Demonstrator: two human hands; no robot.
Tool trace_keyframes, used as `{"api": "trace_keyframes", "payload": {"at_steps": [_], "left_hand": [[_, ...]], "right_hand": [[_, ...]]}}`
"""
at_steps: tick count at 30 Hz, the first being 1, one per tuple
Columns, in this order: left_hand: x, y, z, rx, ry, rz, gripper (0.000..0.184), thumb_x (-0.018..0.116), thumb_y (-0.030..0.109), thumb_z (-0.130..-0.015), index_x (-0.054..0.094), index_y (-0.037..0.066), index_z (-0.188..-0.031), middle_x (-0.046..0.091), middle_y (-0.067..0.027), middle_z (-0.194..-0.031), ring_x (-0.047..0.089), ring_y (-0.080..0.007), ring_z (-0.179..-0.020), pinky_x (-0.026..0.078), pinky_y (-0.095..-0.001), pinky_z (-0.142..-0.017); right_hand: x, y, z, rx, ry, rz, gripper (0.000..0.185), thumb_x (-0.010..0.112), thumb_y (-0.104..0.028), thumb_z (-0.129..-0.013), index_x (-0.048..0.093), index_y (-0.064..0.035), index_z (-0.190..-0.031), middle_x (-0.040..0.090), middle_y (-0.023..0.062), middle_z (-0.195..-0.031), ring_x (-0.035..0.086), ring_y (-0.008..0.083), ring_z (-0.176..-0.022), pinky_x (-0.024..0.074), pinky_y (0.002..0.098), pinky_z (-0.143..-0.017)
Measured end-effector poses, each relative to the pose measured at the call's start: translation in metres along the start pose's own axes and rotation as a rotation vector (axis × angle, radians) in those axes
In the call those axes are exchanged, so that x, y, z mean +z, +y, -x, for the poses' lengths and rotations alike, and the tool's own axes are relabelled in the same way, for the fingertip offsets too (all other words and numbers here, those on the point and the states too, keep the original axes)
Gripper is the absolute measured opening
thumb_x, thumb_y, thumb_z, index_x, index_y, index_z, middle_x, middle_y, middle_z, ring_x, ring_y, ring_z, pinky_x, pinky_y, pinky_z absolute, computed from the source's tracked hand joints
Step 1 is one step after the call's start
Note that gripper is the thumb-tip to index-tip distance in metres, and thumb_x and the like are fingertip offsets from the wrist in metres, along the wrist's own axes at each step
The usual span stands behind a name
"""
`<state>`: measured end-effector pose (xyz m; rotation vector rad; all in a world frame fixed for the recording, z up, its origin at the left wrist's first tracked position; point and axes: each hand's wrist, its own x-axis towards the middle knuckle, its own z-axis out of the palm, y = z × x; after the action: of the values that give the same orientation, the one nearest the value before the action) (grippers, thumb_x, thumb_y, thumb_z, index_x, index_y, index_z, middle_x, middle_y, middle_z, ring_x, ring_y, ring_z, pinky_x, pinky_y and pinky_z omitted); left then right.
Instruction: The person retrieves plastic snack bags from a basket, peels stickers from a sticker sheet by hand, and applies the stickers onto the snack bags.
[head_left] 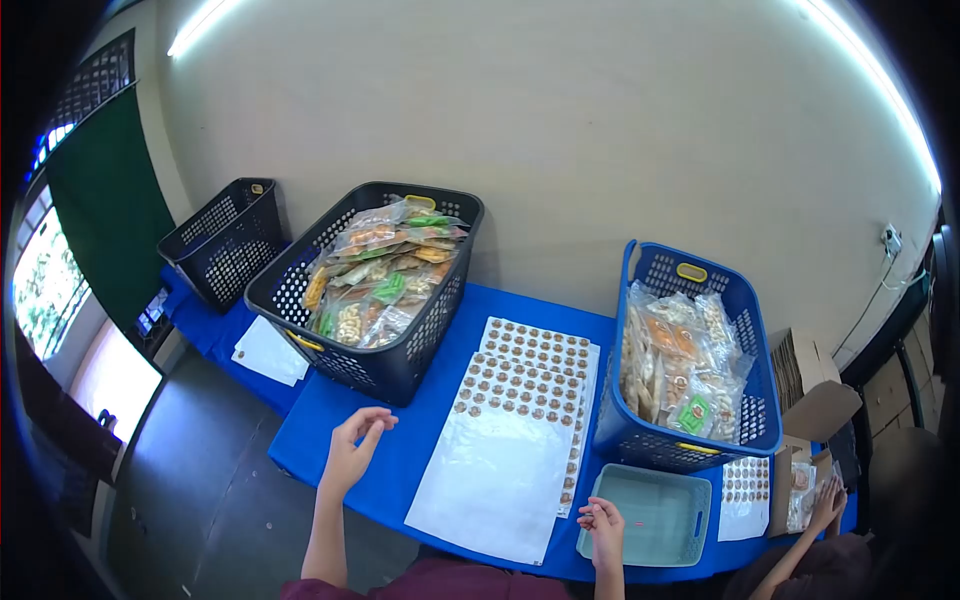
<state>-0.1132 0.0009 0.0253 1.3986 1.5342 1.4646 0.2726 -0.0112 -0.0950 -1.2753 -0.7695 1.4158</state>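
Observation:
My left hand [354, 447] is raised over the table's left edge, in front of the black basket [430, 335]. Its fingers are loosely bent with the thumb apart, and nothing shows in them. My right hand [604, 533] is by the left rim of a pale green plastic tray [655, 552]. Its fingers are curled together; whatever they may hold is too small to make out. Between my hands lie sheets of round brown stickers [535, 385], the front one partly bare white. The black basket holds several clear packets of snacks [385, 265].
A blue basket [735, 300] of snack packets [685, 360] stands behind the tray. At the right, a co-worker's hands [826, 503] touch an open cardboard box [783, 485] beside another sticker sheet [745, 495]. Another black basket [222, 235] and white sheets [270, 352] are at the left.

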Motion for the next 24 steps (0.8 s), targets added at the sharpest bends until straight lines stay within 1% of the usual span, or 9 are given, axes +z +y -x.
{"api": "trace_keyframes", "payload": {"at_steps": [5, 14, 16, 19, 20, 21, 22, 23, 24], "left_hand": [[-0.032, 0.014, -0.037, 0.097, -0.007, -0.044, 0.014, 0.049, 0.006, -0.086, 0.056, -0.004, -0.095, 0.063, -0.0102, -0.087, 0.061, -0.0146, -0.082, 0.047, -0.0251, -0.074], [-0.085, 0.021, -0.108, 0.297, -0.064, -0.099, 0.014, 0.048, 0.003, -0.085, 0.057, -0.004, -0.094, 0.063, -0.0100, -0.085, 0.061, -0.0147, -0.082, 0.047, -0.0248, -0.074], [-0.091, 0.026, -0.125, 0.308, -0.123, -0.104, 0.015, 0.046, 0.004, -0.086, 0.056, -0.004, -0.093, 0.062, -0.0093, -0.085, 0.059, -0.0146, -0.082, 0.045, -0.0252, -0.077], [-0.095, 0.024, -0.161, 0.362, -0.209, -0.168, 0.015, 0.049, 0.006, -0.084, 0.057, -0.004, -0.093, 0.062, -0.0084, -0.083, 0.060, -0.0131, -0.080, 0.047, -0.0254, -0.073], [-0.096, 0.018, -0.181, 0.325, -0.298, -0.135, 0.016, 0.051, 0.008, -0.084, 0.057, -0.002, -0.094, 0.062, -0.0072, -0.083, 0.059, -0.0122, -0.079, 0.047, -0.0252, -0.072], [-0.099, 0.016, -0.205, 0.240, -0.382, -0.275, 0.018, 0.052, 0.011, -0.084, 0.058, -0.002, -0.095, 0.062, -0.0066, -0.084, 0.059, -0.0119, -0.077, 0.047, -0.0250, -0.071], [-0.099, 0.006, -0.233, 0.255, -0.492, -0.225, 0.020, 0.052, 0.015, -0.085, 0.057, -0.001, -0.096, 0.062, -0.0062, -0.084, 0.058, -0.0113, -0.074, 0.046, -0.0247, -0.067], [-0.095, -0.007, -0.262, 0.125, -0.521, -0.190, 0.023, 0.051, 0.018, -0.086, 0.057, -0.001, -0.097, 0.062, -0.0063, -0.084, 0.057, -0.0113, -0.072, 0.046, -0.0244, -0.066], [-0.092, -0.018, -0.292, 0.170, -0.534, -0.231, 0.023, 0.050, 0.016, -0.086, 0.056, -0.001, -0.099, 0.062, -0.0071, -0.083, 0.058, -0.0120, -0.072, 0.047, -0.0251, -0.066]], "right_hand": [[0.047, -0.001, 0.000, -0.028, 0.046, -0.085, 0.017, 0.045, -0.011, -0.088, 0.052, -0.0001, -0.099, 0.058, 0.0076, -0.079, 0.054, 0.0106, -0.064, 0.0445, 0.0223, -0.062], [0.096, 0.024, 0.007, -0.134, 0.072, -0.024, 0.015, 0.046, -0.009, -0.088, 0.052, 0.0000, -0.098, 0.058, 0.0082, -0.080, 0.053, 0.0101, -0.064, 0.0448, 0.0226, -0.063], [0.104, 0.032, 0.016, -0.127, 0.105, -0.027, 0.015, 0.047, -0.009, -0.088, 0.052, -0.0002, -0.098, 0.058, 0.0081, -0.080, 0.054, 0.0102, -0.064, 0.0447, 0.0223, -0.063], [0.113, 0.047, 0.029, -0.090, 0.175, -0.011, 0.016, 0.049, -0.009, -0.086, 0.053, 0.0012, -0.098, 0.060, 0.0091, -0.082, 0.055, 0.0107, -0.065, 0.0448, 0.0227, -0.064], [0.113, 0.054, 0.033, -0.086, 0.199, -0.009, 0.016, 0.050, -0.008, -0.085, 0.053, 0.0013, -0.098, 0.060, 0.0097, -0.082, 0.055, 0.0111, -0.065, 0.0446, 0.0226, -0.063], [0.114, 0.060, 0.036, -0.080, 0.214, -0.004, 0.017, 0.050, -0.008, -0.085, 0.053, 0.0014, -0.098, 0.061, 0.0098, -0.082, 0.056, 0.0112, -0.065, 0.0446, 0.0226, -0.063], [0.114, 0.066, 0.039, -0.075, 0.229, 0.008, 0.017, 0.050, -0.008, -0.085, 0.053, 0.0014, -0.098, 0.061, 0.0098, -0.082, 0.056, 0.0113, -0.065, 0.0445, 0.0226, -0.063], [0.114, 0.069, 0.044, -0.066, 0.243, 0.025, 0.017, 0.050, -0.008, -0.085, 0.053, 0.0015, -0.098, 0.061, 0.0099, -0.082, 0.056, 0.0114, -0.065, 0.0444, 0.0227, -0.063], [0.117, 0.071, 0.048, -0.050, 0.258, 0.046, 0.016, 0.049, -0.009, -0.086, 0.053, 0.0005, -0.097, 0.060, 0.0090, -0.080, 0.056, 0.0111, -0.064, 0.0444, 0.0214, -0.061]]}}
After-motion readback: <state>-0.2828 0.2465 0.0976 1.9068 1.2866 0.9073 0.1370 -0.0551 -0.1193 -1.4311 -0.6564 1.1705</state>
